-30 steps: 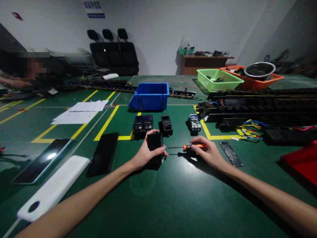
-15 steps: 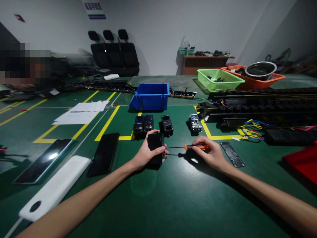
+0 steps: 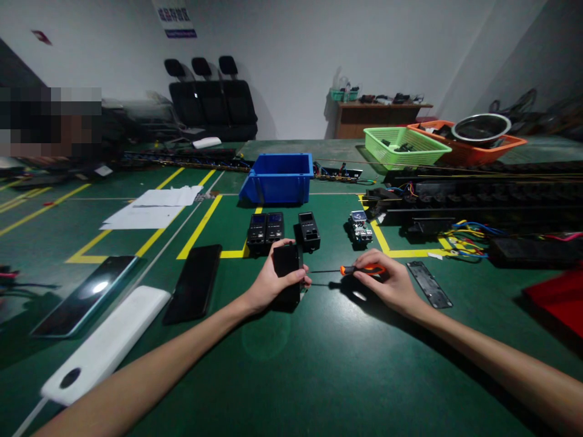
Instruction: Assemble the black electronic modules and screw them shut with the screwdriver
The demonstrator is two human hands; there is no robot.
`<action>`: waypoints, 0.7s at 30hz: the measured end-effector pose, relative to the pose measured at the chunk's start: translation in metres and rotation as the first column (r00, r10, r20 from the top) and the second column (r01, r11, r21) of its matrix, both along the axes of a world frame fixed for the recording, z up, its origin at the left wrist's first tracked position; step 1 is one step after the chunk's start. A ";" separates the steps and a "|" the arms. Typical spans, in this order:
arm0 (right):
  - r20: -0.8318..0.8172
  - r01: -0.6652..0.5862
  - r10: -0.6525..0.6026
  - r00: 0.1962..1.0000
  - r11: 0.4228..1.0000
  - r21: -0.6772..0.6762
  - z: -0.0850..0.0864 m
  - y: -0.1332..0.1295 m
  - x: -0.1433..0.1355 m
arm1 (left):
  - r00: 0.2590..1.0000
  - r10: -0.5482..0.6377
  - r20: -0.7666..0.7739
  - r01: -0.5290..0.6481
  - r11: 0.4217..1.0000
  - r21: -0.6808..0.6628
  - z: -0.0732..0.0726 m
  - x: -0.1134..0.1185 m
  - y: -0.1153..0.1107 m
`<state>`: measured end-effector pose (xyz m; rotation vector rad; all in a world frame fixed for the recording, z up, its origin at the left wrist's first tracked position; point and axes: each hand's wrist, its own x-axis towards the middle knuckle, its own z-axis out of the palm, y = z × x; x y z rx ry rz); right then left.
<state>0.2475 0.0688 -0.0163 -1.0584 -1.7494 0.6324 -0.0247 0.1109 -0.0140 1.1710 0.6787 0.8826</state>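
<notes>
My left hand is closed around a black box-shaped device case, tipped on its side just over the green table. A screwdriver with an orange and black handle is gripped in the fingers of my right hand. Its thin shaft points left, the tip at the case's right side near my left thumb; contact cannot be made out. Beyond my hands stand two black devices with small screens and a separate black housing. A bare circuit board assembly sits further right. Beside my right hand lies a flat dark cover plate.
To the left lie a black phone, a shiny phone and a white power strip. A blue bin stands behind. Dark rails with loose wires, a green basket and a red object are right.
The whole view has shifted slightly. Both hands, the case and the screwdriver keep nearly the same places; the screwdriver handle appears slightly turned.
</notes>
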 end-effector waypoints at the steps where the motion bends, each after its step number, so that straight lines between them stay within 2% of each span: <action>1: 0.002 0.001 -0.001 1.000 1.000 0.003 0.000 0.000 0.000 | 1.000 0.000 0.000 0.000 1.000 -0.001 0.000 0.000 0.000; 8: 0.038 0.073 -0.070 0.997 0.995 -0.071 -0.001 -0.001 0.001 | 1.000 0.006 -0.003 -0.006 1.000 -0.021 0.002 0.001 -0.001; 16: 0.035 0.098 -0.094 0.995 0.988 -0.123 0.004 -0.003 -0.001 | 1.000 0.015 0.015 -0.015 0.999 -0.035 0.001 0.001 -0.001; 21: 0.047 0.116 -0.111 0.993 0.987 -0.110 0.005 -0.003 -0.002 | 1.000 0.022 0.011 -0.021 0.999 -0.044 0.002 0.001 -0.002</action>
